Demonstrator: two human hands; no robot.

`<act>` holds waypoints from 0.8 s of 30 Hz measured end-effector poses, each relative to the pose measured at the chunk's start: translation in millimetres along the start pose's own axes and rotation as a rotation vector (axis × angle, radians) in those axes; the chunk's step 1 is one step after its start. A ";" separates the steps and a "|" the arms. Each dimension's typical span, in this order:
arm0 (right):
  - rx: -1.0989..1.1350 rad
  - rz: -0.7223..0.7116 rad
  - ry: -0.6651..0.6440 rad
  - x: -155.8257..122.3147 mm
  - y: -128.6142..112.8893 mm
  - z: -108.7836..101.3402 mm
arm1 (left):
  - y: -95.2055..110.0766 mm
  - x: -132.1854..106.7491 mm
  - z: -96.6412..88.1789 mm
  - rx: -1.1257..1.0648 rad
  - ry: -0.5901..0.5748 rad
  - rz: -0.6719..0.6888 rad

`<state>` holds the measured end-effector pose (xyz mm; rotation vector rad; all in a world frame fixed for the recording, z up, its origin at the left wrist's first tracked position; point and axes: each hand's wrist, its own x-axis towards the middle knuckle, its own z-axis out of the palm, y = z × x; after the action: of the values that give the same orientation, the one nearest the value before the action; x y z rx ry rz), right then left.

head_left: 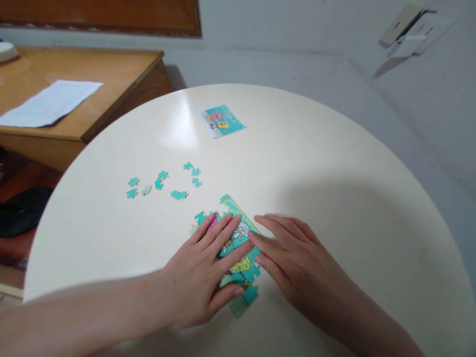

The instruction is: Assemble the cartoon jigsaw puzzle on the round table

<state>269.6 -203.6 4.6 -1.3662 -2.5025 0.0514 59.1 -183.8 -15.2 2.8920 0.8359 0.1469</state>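
A partly assembled cartoon jigsaw puzzle lies on the round cream table near its front edge. My left hand lies flat on the puzzle's left half, fingers stretched out over it. My right hand rests flat beside the puzzle's right edge, fingertips touching that edge. Neither hand grips anything. Several loose teal puzzle pieces lie scattered on the table, up and to the left of the puzzle, apart from both hands.
A small picture card with the same cartoon lies at the table's far side. A wooden desk with a white paper sheet stands at the left. A white wall with a mounted fixture is behind.
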 end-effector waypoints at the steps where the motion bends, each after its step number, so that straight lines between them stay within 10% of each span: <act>1: -0.024 0.006 0.008 -0.6 -0.8 1.6 | 0.2 0.2 -0.5 0.001 -0.002 0.001; 24: -0.107 0.055 -0.005 9.9 -9.4 1.3 | 0.4 0.2 -0.6 -0.048 0.011 0.005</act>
<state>256.5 -200.4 7.2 -1.4788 -2.5043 -0.0685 59.4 -184.0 -14.5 2.8512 0.8154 0.1809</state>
